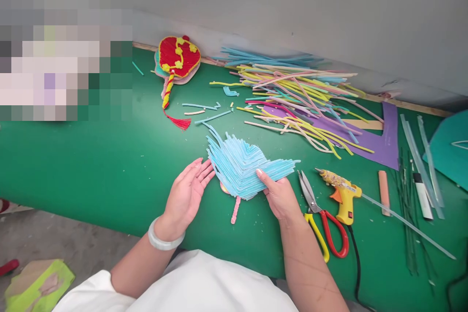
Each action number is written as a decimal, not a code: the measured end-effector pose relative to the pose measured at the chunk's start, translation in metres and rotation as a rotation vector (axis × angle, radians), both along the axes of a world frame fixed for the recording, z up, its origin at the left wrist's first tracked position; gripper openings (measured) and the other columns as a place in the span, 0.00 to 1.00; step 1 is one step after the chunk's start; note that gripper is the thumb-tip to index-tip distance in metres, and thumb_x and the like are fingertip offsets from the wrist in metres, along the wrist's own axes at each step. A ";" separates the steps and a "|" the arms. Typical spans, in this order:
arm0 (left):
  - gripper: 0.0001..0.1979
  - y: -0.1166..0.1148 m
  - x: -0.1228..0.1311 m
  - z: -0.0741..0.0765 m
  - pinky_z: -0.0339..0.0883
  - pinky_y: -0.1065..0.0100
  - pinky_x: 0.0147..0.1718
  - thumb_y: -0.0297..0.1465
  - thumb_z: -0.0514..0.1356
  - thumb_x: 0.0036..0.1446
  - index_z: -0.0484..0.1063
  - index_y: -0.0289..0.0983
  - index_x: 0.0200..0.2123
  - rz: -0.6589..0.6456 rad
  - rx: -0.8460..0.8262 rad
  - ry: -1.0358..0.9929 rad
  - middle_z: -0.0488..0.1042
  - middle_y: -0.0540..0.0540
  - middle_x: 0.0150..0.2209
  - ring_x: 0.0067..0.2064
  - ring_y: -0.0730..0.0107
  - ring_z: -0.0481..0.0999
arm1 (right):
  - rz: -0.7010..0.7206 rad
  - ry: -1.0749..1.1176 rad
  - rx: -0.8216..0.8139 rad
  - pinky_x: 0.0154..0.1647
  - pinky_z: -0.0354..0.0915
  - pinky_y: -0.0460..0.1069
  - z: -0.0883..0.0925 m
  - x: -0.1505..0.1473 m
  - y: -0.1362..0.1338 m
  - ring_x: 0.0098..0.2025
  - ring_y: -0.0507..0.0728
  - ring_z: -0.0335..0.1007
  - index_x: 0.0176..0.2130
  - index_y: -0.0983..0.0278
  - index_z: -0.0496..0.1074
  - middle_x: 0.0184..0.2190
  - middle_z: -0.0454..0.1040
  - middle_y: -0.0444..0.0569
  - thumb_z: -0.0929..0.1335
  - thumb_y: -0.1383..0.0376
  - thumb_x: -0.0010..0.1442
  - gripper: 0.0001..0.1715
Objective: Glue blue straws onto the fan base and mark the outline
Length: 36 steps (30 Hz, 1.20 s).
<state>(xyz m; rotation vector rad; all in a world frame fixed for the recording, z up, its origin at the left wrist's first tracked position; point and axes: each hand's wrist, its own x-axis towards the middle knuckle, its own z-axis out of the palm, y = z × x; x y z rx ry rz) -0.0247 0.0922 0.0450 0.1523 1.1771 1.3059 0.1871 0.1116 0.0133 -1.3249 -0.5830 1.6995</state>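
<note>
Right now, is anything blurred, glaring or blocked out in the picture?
Head view: coarse pixel blocks hide the upper left; a soft sheen lightens the green table beyond the left hand; the blue strips in the right hand read fairly clearly.

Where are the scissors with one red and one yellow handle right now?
In the head view, the scissors lie on the green table, between the person's right hand and the yellow glue gun.
</note>
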 end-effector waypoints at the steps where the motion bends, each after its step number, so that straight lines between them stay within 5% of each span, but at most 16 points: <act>1: 0.13 0.000 0.000 -0.002 0.64 0.49 0.63 0.31 0.61 0.59 0.71 0.34 0.47 -0.012 0.001 0.014 0.76 0.33 0.53 0.60 0.52 0.73 | -0.002 -0.002 -0.001 0.57 0.70 0.60 0.000 0.000 0.000 0.54 0.65 0.74 0.58 0.58 0.73 0.51 0.79 0.47 0.79 0.55 0.49 0.38; 17: 0.21 0.010 0.005 -0.017 0.64 0.57 0.60 0.26 0.67 0.54 0.68 0.35 0.51 -0.075 0.063 0.058 0.78 0.41 0.46 0.51 0.64 0.78 | -0.007 0.032 0.014 0.59 0.70 0.60 -0.002 0.001 0.000 0.56 0.65 0.73 0.56 0.59 0.74 0.50 0.80 0.47 0.79 0.57 0.49 0.36; 36: 0.21 0.012 0.007 -0.023 0.68 0.64 0.55 0.24 0.67 0.52 0.70 0.38 0.50 -0.109 0.237 0.014 0.76 0.44 0.52 0.53 0.67 0.76 | -0.047 0.018 0.015 0.61 0.68 0.60 0.000 -0.002 -0.001 0.58 0.65 0.71 0.48 0.60 0.77 0.50 0.80 0.46 0.80 0.57 0.46 0.30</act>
